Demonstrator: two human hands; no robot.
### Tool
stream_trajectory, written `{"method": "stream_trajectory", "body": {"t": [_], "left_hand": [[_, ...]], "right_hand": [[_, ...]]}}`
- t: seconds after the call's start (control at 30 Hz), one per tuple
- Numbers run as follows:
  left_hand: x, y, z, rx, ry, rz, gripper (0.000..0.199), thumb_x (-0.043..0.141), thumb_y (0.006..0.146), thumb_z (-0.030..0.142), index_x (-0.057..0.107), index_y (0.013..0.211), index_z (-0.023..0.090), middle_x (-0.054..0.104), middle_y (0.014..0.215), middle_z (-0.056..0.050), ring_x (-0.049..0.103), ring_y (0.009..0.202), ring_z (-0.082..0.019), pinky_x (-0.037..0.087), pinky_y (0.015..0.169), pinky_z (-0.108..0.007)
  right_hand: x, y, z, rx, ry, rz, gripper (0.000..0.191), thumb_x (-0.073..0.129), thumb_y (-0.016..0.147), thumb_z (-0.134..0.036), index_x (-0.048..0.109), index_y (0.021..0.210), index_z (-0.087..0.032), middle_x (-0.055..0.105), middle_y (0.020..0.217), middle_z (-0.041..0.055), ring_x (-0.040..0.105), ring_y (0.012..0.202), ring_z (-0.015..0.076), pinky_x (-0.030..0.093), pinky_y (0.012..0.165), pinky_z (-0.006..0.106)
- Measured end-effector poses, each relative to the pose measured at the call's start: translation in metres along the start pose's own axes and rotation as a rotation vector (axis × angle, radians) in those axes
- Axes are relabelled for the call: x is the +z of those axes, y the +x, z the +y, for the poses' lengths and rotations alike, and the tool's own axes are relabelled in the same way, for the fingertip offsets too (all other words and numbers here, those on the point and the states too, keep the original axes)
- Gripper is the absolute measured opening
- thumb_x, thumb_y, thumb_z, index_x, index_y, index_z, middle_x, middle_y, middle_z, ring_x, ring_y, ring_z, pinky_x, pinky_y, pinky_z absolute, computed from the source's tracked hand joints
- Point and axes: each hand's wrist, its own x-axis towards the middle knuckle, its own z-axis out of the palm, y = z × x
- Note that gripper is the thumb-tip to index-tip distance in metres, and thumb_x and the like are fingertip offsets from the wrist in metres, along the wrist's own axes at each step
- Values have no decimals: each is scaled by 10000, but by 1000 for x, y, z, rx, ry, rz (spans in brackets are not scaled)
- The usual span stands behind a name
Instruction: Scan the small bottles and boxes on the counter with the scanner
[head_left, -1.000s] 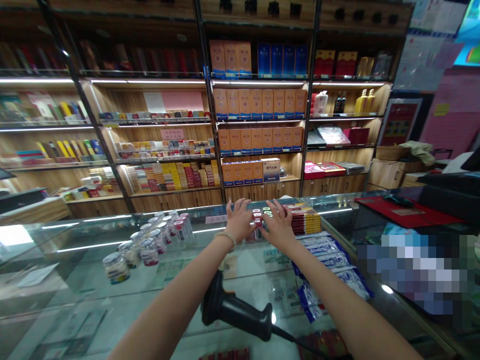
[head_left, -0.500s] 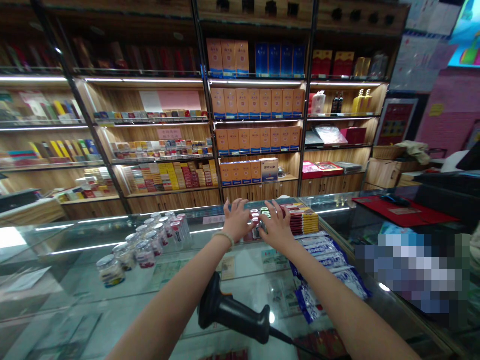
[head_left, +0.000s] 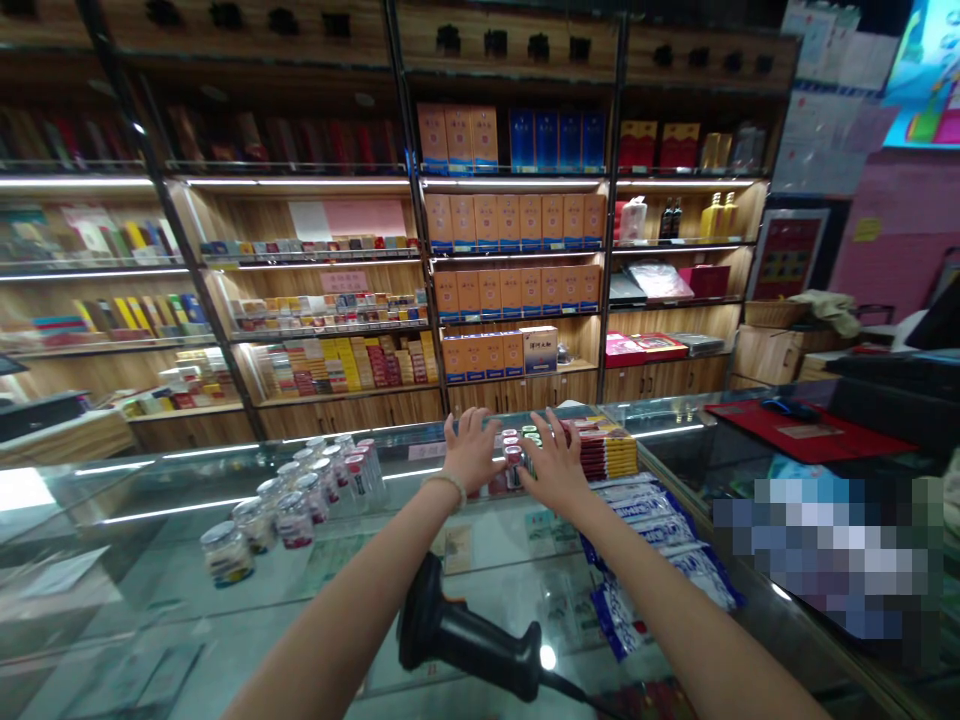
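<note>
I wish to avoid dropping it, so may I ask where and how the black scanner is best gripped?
Probably around the middle of the handle of the scanner, coming from above on the near side. The handle is slimmer than the bulky head and flared end; the cord leaves that end.

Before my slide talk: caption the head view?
Left hand and right hand at small containers on a glass counter, beyond a black scanner.

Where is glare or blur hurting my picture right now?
Head view: a bright glare spot on the glass counter, beside the black scanner; head view: far-left shelf goods smeared, while the left hand and right hand look reasonably clear.
</note>
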Motion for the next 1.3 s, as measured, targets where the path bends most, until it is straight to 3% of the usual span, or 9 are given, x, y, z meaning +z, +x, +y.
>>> {"method": "stream_trajectory", "body": {"t": [0.13,0.3,0.57,0.73,0.97,1.3], "left_hand": [[1,-4,-4,7,32,-70,846,740,748,478,396,1500,298,280,1636,-137,183,1518,-365,35,1184,-687],[-2,-10,-7,-2,52,-104,897,699,777,545,313,1550,301,239,1657,-128,127,1539,-364,0,1179,-700],[-21,-25,-15,-61,18,-39,791,634,830,574,373,1523,296,299,1630,-129,173,1526,-357,60,1195,-680],[-41,-41,-24,-94,1,30,718,600,855,587,424,1489,301,338,1610,-111,219,1509,-333,114,1204,-656],[-68,-63,-41,-134,26,117,583,594,883,525,521,1418,306,419,1560,-103,284,1479,-329,142,1207,-633],[-87,-90,-75,-154,89,253,463,560,915,487,590,1344,314,497,1503,-78,339,1445,-314,121,1218,-582]], "right_hand": [[1,0,1,-12,14,23,553,626,863,-458,545,1391,-315,265,1642,96,126,1519,363,33,1184,625],[4,-2,3,-35,-11,38,625,618,869,-520,488,1452,-333,271,1641,99,121,1517,379,34,1174,647],[-4,-2,-4,-44,-41,100,503,520,947,-517,545,1409,-319,331,1615,102,206,1501,328,31,1188,618],[-10,0,-14,-82,-21,170,419,503,973,-473,594,1359,-337,341,1612,85,177,1517,296,19,1199,594],[-18,7,-32,-175,-27,175,439,487,984,-475,570,1391,-330,354,1606,81,220,1502,291,7,1207,582],[-26,11,-57,-235,6,141,435,472,994,-483,570,1390,-331,382,1593,76,206,1513,280,-4,1217,568]]}}
